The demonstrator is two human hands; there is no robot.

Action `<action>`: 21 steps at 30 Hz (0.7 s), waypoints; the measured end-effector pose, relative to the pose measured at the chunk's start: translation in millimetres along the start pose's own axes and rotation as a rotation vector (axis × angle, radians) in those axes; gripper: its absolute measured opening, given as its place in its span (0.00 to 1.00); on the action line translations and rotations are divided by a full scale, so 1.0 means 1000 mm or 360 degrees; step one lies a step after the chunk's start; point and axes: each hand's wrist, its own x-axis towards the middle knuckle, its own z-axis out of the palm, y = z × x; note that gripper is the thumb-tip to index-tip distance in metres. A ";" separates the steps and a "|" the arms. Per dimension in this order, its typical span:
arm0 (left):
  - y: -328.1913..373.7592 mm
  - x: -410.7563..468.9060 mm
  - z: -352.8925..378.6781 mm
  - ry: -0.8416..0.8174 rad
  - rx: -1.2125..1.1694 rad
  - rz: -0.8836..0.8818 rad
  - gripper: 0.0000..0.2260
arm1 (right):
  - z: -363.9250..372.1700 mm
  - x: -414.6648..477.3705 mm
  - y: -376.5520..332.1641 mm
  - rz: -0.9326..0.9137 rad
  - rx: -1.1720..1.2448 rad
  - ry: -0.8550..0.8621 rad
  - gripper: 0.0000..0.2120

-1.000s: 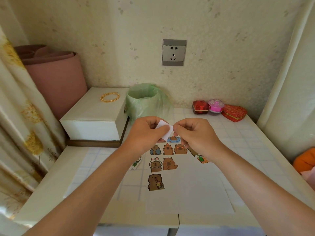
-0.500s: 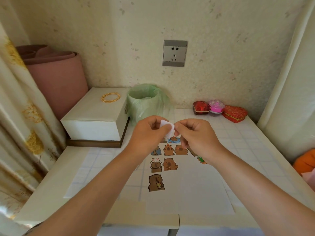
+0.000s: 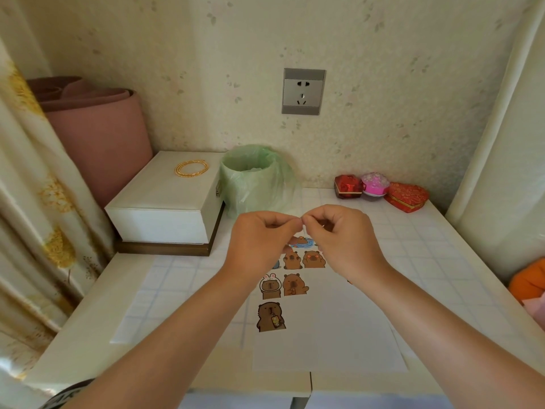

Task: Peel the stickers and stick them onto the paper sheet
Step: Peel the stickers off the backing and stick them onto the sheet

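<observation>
I hold both hands up over the table (image 3: 427,261), a little above the far end of the paper (image 3: 339,335). My left hand (image 3: 259,243) and right hand (image 3: 342,240) face each other with the fingers curled in. Their thumb and forefinger tips meet in one tight pinch between them. I cannot tell what, if anything, is caught there. Nothing shows past my fingertips, so I cannot say whether either hand holds a sticker. The paper lies flat on the table before me, its near edge close to the table's near edge. Stickers (image 3: 292,259) of brown capybaras sit on its left part. One in blue water is at the far end, half behind my hands, with two side by side just nearer. Then comes a pair, one of them the hooded sticker (image 3: 269,286) in white bunny ears. Nearest me is the drink sticker (image 3: 270,317), alone. A blue scrap shows by my left wrist, mostly hidden. A pale sheet (image 3: 141,305) lies to the left of the paper; whether their edges overlap I cannot tell. At the back left stands a white box (image 3: 165,208) with a gold bangle (image 3: 191,168) on its lid. Just beside it is a bin (image 3: 253,178) lined with a green bag. Along the wall to the right sit a red case (image 3: 348,186), a pink case (image 3: 375,184) and a heart case (image 3: 408,196), close together. A socket (image 3: 303,91) is on the wall above. A pink roll (image 3: 97,134) stands behind the box, and a curtain (image 3: 35,202) hangs at my left.
</observation>
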 end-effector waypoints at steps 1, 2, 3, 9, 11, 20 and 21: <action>0.001 -0.001 0.001 -0.0001 -0.0014 -0.0020 0.03 | 0.000 -0.001 -0.001 -0.0038 -0.0064 0.0005 0.08; 0.001 -0.001 0.001 0.0000 -0.0010 -0.0029 0.03 | 0.000 -0.001 -0.002 -0.0071 -0.0121 0.0004 0.08; 0.001 -0.001 0.001 0.0002 0.0013 -0.0029 0.03 | 0.000 -0.001 -0.002 -0.0098 -0.0169 0.0002 0.08; -0.005 0.000 -0.003 0.0062 0.0388 0.0129 0.05 | 0.005 -0.005 -0.001 -0.0157 -0.0199 -0.0006 0.07; -0.006 0.000 -0.003 0.0068 0.0418 0.0150 0.06 | 0.005 -0.005 -0.001 -0.0136 -0.0156 -0.0020 0.08; -0.003 0.001 -0.001 0.0023 0.0294 0.0107 0.05 | 0.006 -0.005 -0.001 -0.0022 0.0024 -0.0038 0.08; -0.003 0.001 0.000 0.0003 0.0193 0.0072 0.04 | 0.005 -0.004 -0.003 0.0001 0.0064 -0.0029 0.08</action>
